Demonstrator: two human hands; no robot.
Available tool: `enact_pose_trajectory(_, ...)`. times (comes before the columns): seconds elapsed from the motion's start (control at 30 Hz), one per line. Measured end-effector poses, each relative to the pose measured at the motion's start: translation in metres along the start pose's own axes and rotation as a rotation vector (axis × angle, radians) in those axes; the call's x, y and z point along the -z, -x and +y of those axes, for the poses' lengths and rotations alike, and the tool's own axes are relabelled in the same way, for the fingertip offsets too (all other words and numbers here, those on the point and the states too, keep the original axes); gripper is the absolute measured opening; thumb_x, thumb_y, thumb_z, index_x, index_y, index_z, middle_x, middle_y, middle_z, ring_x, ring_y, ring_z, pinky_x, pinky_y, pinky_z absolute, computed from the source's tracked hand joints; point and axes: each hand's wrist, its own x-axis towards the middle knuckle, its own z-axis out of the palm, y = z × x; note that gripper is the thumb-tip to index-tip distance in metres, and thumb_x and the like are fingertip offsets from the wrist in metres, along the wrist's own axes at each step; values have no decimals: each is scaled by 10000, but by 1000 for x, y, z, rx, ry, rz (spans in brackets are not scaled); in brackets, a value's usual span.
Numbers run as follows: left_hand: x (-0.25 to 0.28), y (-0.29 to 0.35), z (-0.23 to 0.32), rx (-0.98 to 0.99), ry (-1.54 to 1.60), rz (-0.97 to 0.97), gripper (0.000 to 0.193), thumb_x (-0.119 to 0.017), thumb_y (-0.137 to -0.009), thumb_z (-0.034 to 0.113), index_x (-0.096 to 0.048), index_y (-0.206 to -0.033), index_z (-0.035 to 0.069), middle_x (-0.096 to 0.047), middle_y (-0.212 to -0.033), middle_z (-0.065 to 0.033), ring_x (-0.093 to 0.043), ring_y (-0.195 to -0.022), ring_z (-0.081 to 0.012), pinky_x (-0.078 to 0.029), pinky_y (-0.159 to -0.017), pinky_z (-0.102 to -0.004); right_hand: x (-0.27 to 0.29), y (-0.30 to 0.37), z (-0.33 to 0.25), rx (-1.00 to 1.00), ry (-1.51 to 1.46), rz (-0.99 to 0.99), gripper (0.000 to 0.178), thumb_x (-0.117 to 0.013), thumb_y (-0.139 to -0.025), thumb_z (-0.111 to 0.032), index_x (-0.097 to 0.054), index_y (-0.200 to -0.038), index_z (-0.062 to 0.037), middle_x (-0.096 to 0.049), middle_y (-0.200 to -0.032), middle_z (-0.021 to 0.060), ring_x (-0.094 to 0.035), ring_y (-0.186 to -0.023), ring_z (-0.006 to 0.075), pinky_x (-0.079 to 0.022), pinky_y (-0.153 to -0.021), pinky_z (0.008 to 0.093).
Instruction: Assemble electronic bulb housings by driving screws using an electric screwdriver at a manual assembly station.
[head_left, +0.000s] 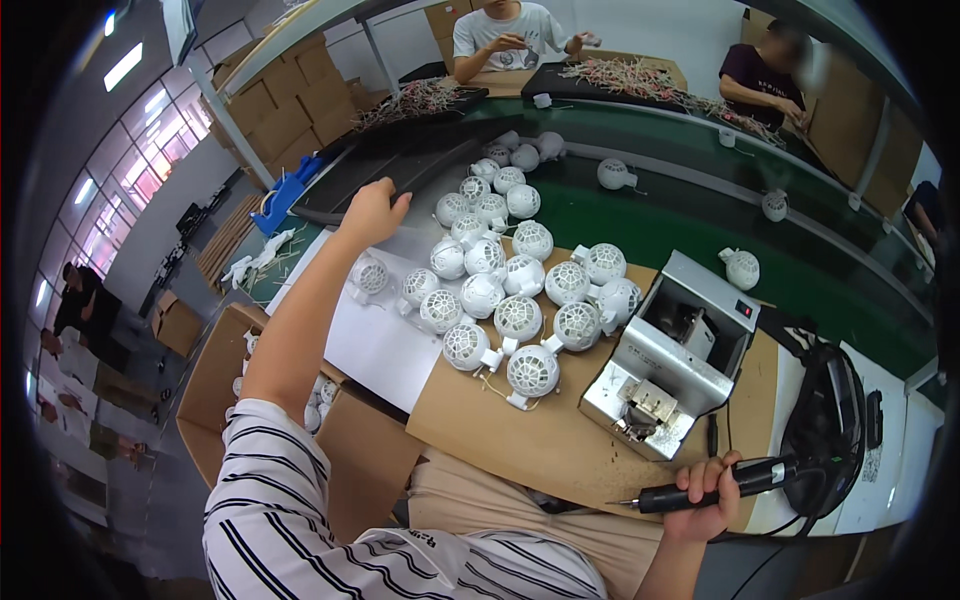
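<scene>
At the near edge of a black tray (345, 185), my left hand (372, 212) has its fingers curled on the tray, its thumb to the right; some fingertips are hidden. The tray's right side looks smeared. Low on the right, my right hand (708, 500) is wrapped round a black electric screwdriver (660, 497), its thin metal bit pointing left. Between my hands lie several white ball-shaped housings (518, 318) with lattice fronts and small square necks, some with short wires. They spread over a white sheet (365, 345) and brown cardboard (480, 420).
A metal screw-feeder box (680, 345) stands right of the balls. Beyond it runs a green conveyor (680, 215) carrying scattered balls. A black cable coil (825, 430) lies far right. An open carton (205, 400) holds balls at left, near a blue tape dispenser (280, 200). Two people work opposite.
</scene>
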Motion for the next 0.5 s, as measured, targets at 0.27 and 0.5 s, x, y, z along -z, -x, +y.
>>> enact_pose_trajectory(0.27, 7, 44, -14, -184, -616, 402, 219, -635, -886, 236, -639, -850, 20, -661, -738, -147, -633, -628, -338, -515, -586, -410, 0, 1, 2, -2, 15, 55, 155, -460, -1013, -124, -494, -1159, -83, -449, -705, -7, -433, -548, 76, -428, -591, 270)
enact_pose_trajectory(0.5, -7, 44, -12, 224, -455, -131, 184, -626, -860, 181, -702, -895, 17, -716, -784, -157, -697, -717, -342, -554, -666, -398, 18, -8, 0, -42, -20, -102, 105, -509, -1001, -162, -598, -1017, -109, -498, -732, 2, -474, -623, 134, -383, -658, 303)
